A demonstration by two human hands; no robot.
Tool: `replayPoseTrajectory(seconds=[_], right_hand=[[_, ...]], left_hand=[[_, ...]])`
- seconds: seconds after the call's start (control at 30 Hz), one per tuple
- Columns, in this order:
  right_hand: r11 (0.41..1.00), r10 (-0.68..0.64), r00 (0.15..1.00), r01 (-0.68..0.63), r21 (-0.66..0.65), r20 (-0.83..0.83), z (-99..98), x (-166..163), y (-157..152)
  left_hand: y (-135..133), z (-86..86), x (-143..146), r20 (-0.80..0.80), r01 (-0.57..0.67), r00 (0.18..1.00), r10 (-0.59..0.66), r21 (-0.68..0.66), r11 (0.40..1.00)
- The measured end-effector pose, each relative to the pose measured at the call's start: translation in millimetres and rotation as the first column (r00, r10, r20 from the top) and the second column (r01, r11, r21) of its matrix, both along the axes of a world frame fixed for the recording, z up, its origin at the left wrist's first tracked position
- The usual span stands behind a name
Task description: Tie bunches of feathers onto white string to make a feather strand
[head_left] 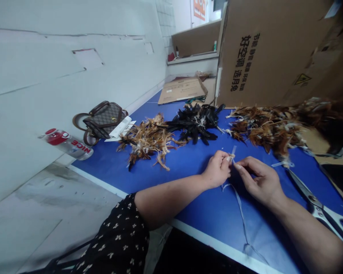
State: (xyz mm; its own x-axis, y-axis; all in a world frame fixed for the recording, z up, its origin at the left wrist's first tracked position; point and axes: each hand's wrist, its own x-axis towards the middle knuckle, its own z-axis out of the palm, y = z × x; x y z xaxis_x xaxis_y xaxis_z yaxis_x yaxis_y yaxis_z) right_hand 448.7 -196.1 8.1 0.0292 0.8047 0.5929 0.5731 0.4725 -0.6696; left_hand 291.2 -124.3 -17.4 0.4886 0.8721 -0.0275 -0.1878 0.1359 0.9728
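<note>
Scissors (317, 203), feather heaps (148, 139), perhaps tape (241, 207)

A blue counter (188, 167) with a white edge runs along a pale grey wall (60, 76) of panels whose seams show as thin dark lines. Below its near edge lies a grey floor (45, 213), lit evenly and without hard shadows. At the far end a large brown cardboard box (274, 49) printed with dark characters stands upright, a flattened carton (181, 89) lies beside it, and behind them a beige shelf (197, 42) meets a white tiled wall.
</note>
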Motion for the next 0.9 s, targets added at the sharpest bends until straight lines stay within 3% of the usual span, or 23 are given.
replayPoseTrajectory(seconds=[0.1, 0.33, 0.47, 0.67, 0.9], right_hand=[[0.995, 0.073, 0.995, -0.077, 0.06, 0.063, 0.5, 1, 2], [0.995, 0.076, 0.987, -0.084, 0.056, 0.141, 0.0, 5, 2], [0.998, 0.041, 0.989, -0.046, 0.031, 0.144, -1.3, 6, 0], [0.973, -0.203, 0.974, 0.189, 0.132, 0.101, -10.3, 3, 4], [0.979, -0.162, 0.969, 0.134, 0.155, 0.188, -18.2, 8, 10]], left_hand=[[-1, 5.0, -1, 0.099, 0.082, 0.992, -0.074, -0.08, 0.993], [0, 13.3, -4, 0.197, 0.184, 0.97, -0.144, -0.203, 0.962], [0, 9.4, -5, 0.152, 0.176, 0.976, -0.153, -0.151, 0.973], [-2, -0.5, -2, 0.089, 0.172, 0.981, -0.17, -0.016, 0.985], [-3, -8.3, -1, 0.057, 0.18, 0.981, -0.183, 0.059, 0.982]])
